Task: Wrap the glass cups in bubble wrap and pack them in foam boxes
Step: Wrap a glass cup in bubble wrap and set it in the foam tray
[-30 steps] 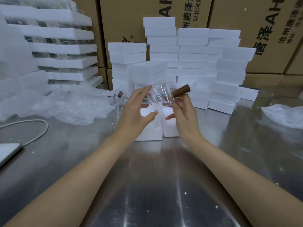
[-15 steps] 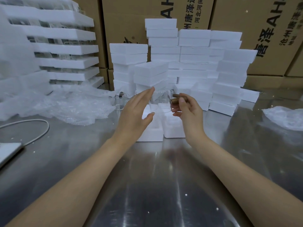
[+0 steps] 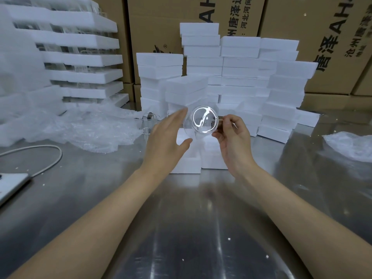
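One glass cup (image 3: 204,120), now end-on, in right grip (image 3: 233,135) (perhaps by its handle); left hand (image 3: 167,135) flat beside.

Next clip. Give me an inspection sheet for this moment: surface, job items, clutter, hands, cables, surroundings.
Surface: steel table, flecked with white crumbs.
Job's things: cup held in the air, unwrapped; second glass stands on the table; foam box, two halves side by side, lies under the hands; bubble wrap heaped at left, more wrap at right.
Clutter: flat device at the left edge.
Hands: right hand pinches the cup at its side; left hand has straight fingers beside the cup, contact unclear.
Cables: white cable loops to the device.
Surroundings: foam stacks, foam trays, cartons.
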{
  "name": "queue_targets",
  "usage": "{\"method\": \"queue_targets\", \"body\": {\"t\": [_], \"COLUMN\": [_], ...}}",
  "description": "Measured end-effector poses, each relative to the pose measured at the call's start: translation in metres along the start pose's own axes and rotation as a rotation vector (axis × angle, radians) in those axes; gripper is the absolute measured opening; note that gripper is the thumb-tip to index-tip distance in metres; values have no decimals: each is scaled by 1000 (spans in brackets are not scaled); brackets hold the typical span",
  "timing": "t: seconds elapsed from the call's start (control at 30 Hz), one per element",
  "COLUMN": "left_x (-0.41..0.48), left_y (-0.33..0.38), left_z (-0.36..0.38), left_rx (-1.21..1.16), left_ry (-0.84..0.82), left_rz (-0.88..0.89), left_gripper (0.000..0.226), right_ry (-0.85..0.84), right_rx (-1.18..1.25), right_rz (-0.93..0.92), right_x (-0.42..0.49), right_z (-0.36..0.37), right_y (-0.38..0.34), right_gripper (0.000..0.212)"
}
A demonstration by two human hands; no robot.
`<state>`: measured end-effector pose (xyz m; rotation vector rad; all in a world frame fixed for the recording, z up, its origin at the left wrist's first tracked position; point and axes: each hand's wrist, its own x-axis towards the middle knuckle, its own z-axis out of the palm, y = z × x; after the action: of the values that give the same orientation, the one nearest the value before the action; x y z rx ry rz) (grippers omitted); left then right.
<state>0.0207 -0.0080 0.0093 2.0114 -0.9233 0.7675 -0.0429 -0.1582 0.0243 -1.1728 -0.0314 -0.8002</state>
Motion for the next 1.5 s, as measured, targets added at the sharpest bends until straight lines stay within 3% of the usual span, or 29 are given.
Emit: {"method": "queue_targets", "body": {"t": [0.37, 0.57, 0.8, 1.0, 1.5], "left_x": [-7, -7, -10, -11, -11], "left_y": [-4, -4, -1, -2, -7], "left_z": [11, 12, 12, 13, 19], "left_rx": [-269, -261, -151, -285, -263], "left_ry": [-176, -190, -247, -171, -118], "left_rz": [-230, -230, -259, -237, -212], "left_gripper": [76, 76, 84, 68, 69], "right_ry": [-66, -25, -33, -56, -46], "right_rx": [-177, -88, -12, 13, 20], "right_rz": [113, 235, 255, 246, 243], "right_x": [-1, 1, 2, 4, 4], "right_z": [0, 0, -2, -3, -4], "right_y": [12, 8, 6, 4, 4], "right_gripper": [20, 20, 24, 25, 28]}}
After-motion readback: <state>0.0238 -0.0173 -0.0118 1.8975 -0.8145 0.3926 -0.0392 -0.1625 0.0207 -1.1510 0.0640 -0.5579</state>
